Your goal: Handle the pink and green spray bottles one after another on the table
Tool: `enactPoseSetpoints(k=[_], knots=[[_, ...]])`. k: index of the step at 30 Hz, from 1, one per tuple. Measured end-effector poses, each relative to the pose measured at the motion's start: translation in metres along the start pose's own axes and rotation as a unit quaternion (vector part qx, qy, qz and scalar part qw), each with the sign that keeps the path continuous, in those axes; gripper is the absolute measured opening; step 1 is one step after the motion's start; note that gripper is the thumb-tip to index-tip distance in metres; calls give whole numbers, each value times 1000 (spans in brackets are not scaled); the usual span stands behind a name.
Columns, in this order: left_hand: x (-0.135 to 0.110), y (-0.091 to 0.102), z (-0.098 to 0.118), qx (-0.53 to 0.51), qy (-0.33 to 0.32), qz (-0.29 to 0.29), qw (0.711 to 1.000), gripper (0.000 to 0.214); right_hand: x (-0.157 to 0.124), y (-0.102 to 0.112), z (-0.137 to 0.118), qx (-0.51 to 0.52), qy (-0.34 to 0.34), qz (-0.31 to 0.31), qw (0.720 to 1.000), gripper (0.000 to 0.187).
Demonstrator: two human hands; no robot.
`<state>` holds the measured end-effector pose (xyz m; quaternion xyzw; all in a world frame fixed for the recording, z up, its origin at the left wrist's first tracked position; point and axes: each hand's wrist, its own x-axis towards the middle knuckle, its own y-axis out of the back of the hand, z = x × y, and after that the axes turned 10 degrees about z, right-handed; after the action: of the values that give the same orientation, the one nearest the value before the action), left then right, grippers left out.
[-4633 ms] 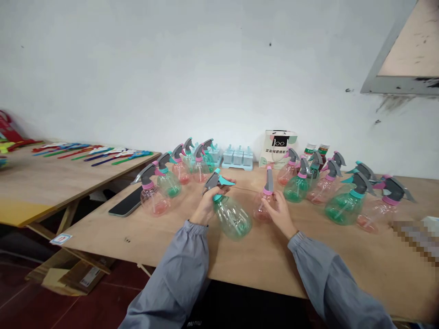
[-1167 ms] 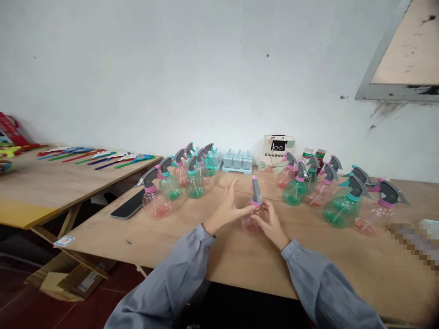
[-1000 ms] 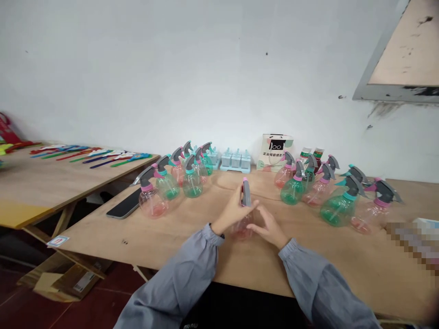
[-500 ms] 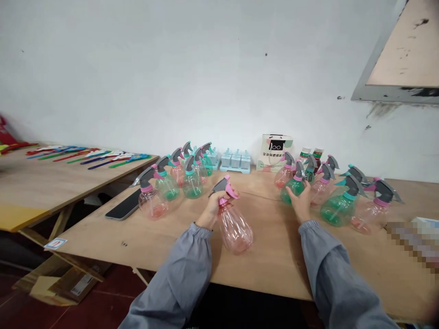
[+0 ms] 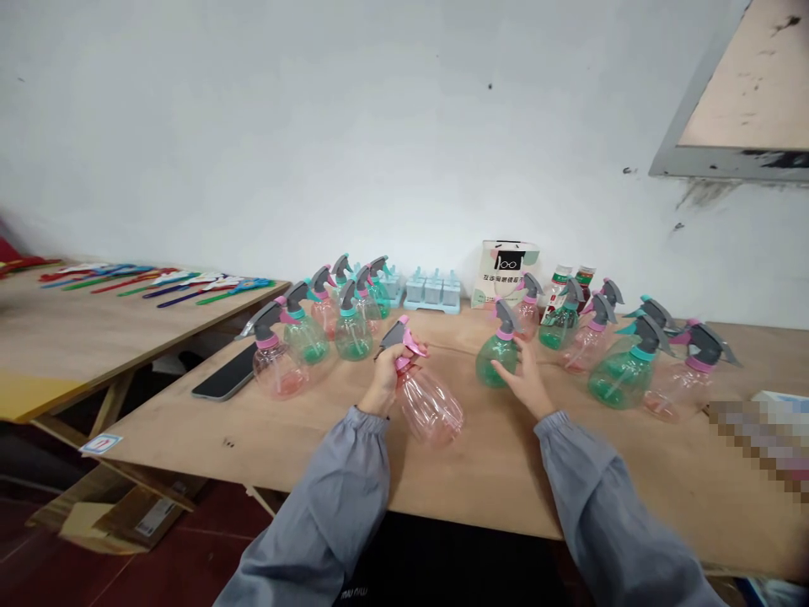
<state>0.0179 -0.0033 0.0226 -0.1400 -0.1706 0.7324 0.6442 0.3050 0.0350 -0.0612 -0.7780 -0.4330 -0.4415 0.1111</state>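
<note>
My left hand [image 5: 383, 379] is closed round the neck of a pink clear spray bottle [image 5: 428, 403] with a grey and pink trigger head. The bottle is tilted, its base toward me, above the wooden table [image 5: 480, 459]. My right hand [image 5: 522, 376] is wrapped on a green spray bottle [image 5: 497, 354] with a grey and pink head, which stands upright near the table's middle. A group of pink and green spray bottles [image 5: 316, 324] stands to the left. Another group of spray bottles [image 5: 623, 358] stands to the right.
A black phone [image 5: 227, 373] lies at the table's left edge. Light blue moulds [image 5: 433, 291], a white carton [image 5: 507, 268] and small jars stand by the wall. A second table [image 5: 82, 333] on the left carries coloured sticks. Cardboard boxes [image 5: 117, 514] lie on the floor.
My left hand took the pink bottle from my right hand and tilted it. My right hand reached to the right group and drew a green bottle toward the middle.
</note>
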Motion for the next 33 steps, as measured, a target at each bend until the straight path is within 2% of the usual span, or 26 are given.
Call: enactPoseSetpoints(k=[2, 5, 12, 21, 26, 30, 33], knots=[[0, 0, 1, -12, 23, -4, 1000, 26, -8, -5, -14, 27, 1, -41, 999, 68], [-4, -1, 1, 6, 52, 3, 999, 33, -16, -10, -31, 42, 0, -65, 997, 65], [-9, -4, 2, 27, 40, 0, 999, 23, -29, -18, -49, 60, -6, -86, 994, 65], [-4, 2, -3, -5, 29, 8, 1000, 20, -31, -17, -53, 62, -7, -106, 992, 65], [-5, 0, -1, 2, 55, -1, 998, 32, -31, -17, -53, 63, -2, -108, 992, 65], [-4, 0, 1, -28, 29, -1, 999, 36, -31, -16, -55, 64, -3, -108, 992, 65], [-4, 2, -1, -17, -16, -9, 1000, 23, -31, -17, -55, 62, -5, -108, 992, 65]])
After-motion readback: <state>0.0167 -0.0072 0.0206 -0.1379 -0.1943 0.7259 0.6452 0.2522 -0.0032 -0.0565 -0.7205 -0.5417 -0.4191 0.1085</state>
